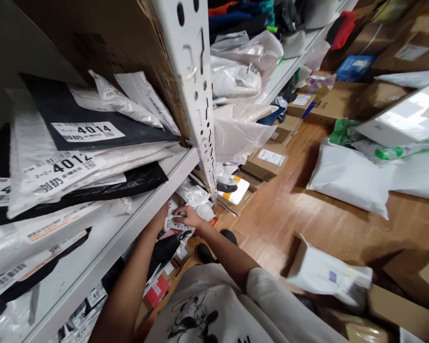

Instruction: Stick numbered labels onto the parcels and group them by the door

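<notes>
Below the shelf edge, my right hand (188, 216) is closed, its fingers pinching a small strip of white printed labels (178, 224). Beside it is my left hand (160, 218), close to the strip's left end; its fingers are mostly hidden, and I cannot tell whether it grips anything. Around both hands lie plastic mailer bags on a lower level, including a clear-white bag (193, 193) just beyond them and a black bag (166, 250) nearer me.
A white shelf (128, 228) at left holds stacked parcels, among them a dark mailer (75, 116) labelled 4014. A perforated upright post (196, 90) stands close by. White parcels (346, 176) and cardboard boxes (407, 314) lie on the wooden floor (271, 219).
</notes>
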The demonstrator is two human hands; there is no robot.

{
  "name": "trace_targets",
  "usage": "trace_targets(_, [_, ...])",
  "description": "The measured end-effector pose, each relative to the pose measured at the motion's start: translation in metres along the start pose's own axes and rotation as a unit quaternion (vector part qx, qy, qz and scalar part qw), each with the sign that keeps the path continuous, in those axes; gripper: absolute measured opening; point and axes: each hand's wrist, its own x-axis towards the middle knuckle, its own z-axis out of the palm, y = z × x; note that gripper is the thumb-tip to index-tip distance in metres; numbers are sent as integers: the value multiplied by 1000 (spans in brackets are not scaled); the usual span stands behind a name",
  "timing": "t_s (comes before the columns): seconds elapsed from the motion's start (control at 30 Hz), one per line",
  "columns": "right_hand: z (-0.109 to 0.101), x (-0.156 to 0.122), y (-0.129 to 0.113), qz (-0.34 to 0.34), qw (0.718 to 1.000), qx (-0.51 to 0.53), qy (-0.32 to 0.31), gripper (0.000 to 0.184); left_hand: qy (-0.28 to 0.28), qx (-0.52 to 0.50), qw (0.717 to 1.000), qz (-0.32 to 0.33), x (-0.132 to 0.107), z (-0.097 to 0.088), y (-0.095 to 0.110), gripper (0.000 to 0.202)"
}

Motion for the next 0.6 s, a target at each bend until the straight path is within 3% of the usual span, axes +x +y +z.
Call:
trace_targets(0.2, [-6,1,-1,11,998,37,46,26,-16,25,999,28,-9,-5,2,38])
trace_targets(0.6, [-5,4,0,17,996,66,59,29,-37,26,999,28,-7,-15,9,39])
